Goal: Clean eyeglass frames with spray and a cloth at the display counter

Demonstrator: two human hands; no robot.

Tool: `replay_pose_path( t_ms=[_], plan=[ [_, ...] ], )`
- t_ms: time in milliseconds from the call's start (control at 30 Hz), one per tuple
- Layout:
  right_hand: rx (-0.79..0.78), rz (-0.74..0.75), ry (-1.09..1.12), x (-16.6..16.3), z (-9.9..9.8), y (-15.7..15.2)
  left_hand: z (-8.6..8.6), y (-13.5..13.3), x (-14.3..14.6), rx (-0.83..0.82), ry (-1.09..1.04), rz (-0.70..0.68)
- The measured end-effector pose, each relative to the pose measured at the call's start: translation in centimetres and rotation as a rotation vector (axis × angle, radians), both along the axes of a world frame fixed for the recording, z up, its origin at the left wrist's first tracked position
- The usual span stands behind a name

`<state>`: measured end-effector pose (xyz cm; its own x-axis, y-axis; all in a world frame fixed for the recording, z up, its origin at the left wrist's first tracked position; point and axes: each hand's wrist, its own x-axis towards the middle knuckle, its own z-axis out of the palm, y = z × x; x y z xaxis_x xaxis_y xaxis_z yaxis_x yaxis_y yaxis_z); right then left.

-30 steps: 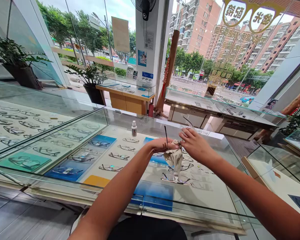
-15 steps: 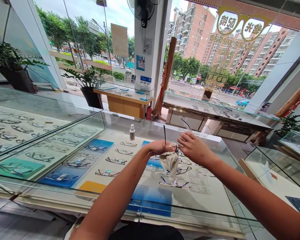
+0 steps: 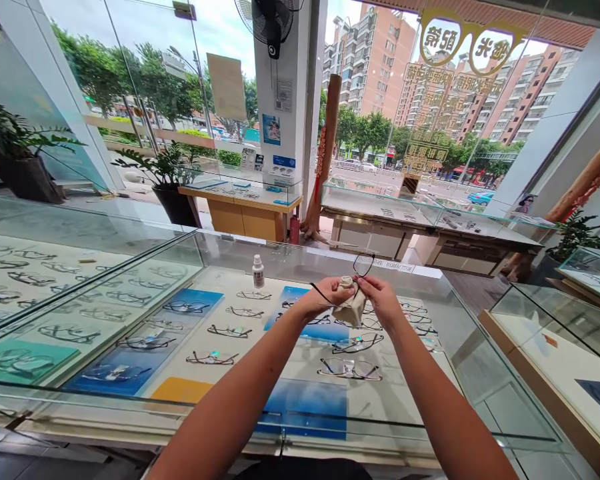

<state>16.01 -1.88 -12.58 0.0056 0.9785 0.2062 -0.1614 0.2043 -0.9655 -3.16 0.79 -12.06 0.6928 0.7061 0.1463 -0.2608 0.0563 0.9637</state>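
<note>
Hands meet just above the centre of the frame, over the top pane of a long glass display counter (image 3: pixel 460 373). The left hand (image 3: pixel 329 295) is closed around a pair of thin black wire-framed glasses (image 3: pixel 363 265), thumb pressed down on top. One black temple arm juts out to the left of its wrist, and a round lens rim stands up above the knuckles. The right hand (image 3: pixel 381 301) comes in from the other side with its fingers pinched tight on a crumpled beige cloth (image 3: pixel 351 311), which is bunched between the two hands and wrapped over the lower part of the glasses; the cloth's loose end hangs just below them. Both hands touch the cloth, and they all but touch each other. How much of the frame lies inside the cloth cannot be told. Left of the hands, a small white plastic bottle (image 3: pixel 258 271) stands upright on the counter's glass. Under the pane lie rows of spectacles on pale and blue mats – one clear-lensed pair (image 3: pixel 349 368) sits directly below the hands, and a blue rectangular mat (image 3: pixel 307 400) lies nearer the bottom edge, with an orange card (image 3: pixel 180 390) to its left. Farther back, left of centre, a dark-potted green plant (image 3: pixel 173 177) stands beside a low wooden counter (image 3: pixel 243 213), and a black wall fan (image 3: pixel 269 19) hangs at the top of the frame.
</note>
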Motion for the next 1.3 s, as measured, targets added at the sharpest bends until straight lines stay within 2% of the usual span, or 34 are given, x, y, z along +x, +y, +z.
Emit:
replay_pose_path(
  t_ms=[233,467,700,933,1167,1300],
  plan=[
    [-0.09,0.064,0.191,1.0,-0.2,-0.6,-0.2,-0.7,0.5,-0.028,-0.028,-0.049],
    [-0.061,0.035,0.156,1.0,-0.9,-0.5,0.0,-0.1,0.0,0.105,0.153,-0.058],
    [-0.074,0.059,0.172,0.6,-1.3,-0.4,0.6,-0.9,0.3,0.022,0.128,-0.074],
    [-0.095,0.056,0.196,0.4,-0.8,-0.9,0.0,-1.2,0.6,-0.045,0.07,-0.016],
    [0.026,0.034,0.114,0.3,-1.2,-0.8,-0.2,-1.6,1.9,-0.054,0.062,0.116],
    [0.006,0.024,0.127,0.3,-0.9,-0.8,0.0,-1.9,1.9,-0.043,0.02,0.073]
  ],
)
